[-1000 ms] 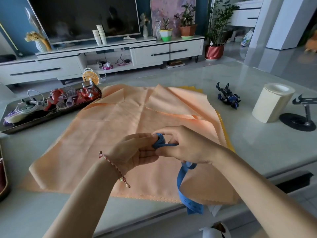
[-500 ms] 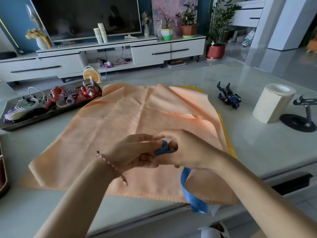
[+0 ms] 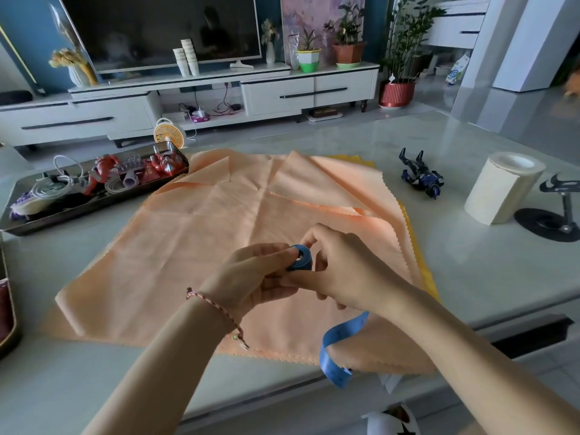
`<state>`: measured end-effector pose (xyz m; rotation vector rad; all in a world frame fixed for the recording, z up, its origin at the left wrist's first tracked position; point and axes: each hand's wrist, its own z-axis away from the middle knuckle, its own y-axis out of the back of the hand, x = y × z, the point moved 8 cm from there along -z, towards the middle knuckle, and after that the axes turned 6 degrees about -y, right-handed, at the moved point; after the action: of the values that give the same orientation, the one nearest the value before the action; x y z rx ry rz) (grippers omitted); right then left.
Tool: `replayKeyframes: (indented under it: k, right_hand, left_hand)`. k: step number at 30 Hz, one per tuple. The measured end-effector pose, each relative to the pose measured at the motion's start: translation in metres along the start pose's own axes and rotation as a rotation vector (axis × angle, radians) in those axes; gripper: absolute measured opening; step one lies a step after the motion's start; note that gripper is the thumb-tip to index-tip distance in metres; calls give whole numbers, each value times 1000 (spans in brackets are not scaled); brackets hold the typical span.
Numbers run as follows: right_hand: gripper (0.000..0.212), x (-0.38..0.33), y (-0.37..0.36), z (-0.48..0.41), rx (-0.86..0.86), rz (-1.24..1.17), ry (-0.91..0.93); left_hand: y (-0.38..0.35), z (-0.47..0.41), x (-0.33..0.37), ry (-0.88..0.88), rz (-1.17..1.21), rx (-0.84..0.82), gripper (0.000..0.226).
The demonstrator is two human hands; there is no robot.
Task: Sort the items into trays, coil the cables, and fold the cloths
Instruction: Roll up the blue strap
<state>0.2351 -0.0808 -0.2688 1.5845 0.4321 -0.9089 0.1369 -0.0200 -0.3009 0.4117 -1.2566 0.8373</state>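
Observation:
A blue measuring tape (image 3: 302,258) is rolled into a small coil above the peach cloth (image 3: 194,246). My left hand (image 3: 251,274) pinches the coil from the left. My right hand (image 3: 342,268) grips it from the right, fingers curled round the roll. The tape's loose tail (image 3: 337,350) hangs below my right wrist and curls over the table's near edge. The peach cloth lies spread out and creased, with a yellow cloth (image 3: 417,246) showing under its right side.
A dark tray (image 3: 94,208) at the left holds cables and red toy figures. A blue-black toy figure (image 3: 422,178), a cream paper roll (image 3: 502,186) and a black stand (image 3: 555,215) sit at the right. Another tray's rim (image 3: 9,309) shows at the far left.
The coil has grown as both hands wound the tape. The hanging tail has become shorter and swung to the right, now curling up near the table edge.

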Motion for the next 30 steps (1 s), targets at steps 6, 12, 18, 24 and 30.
replayKeyframes:
  k: [6, 12, 18, 24, 30]
  right_hand:
    - [37, -5, -14, 8, -357, -142, 40]
    - [22, -3, -4, 3, -75, -66, 49]
    - [29, -5, -5, 2, -51, 27, 28]
    - [35, -5, -17, 10, -391, -165, -6]
    - [31, -6, 6, 2, 89, 115, 55]
  left_hand:
    - [6, 9, 14, 61, -279, -198, 51]
    - [5, 5, 10, -33, -36, -53, 35]
    - [3, 2, 0, -4, 23, 2, 33]
    - [2, 8, 11, 117, -362, -258, 50]
    - [2, 2, 7, -29, -91, -41, 42]
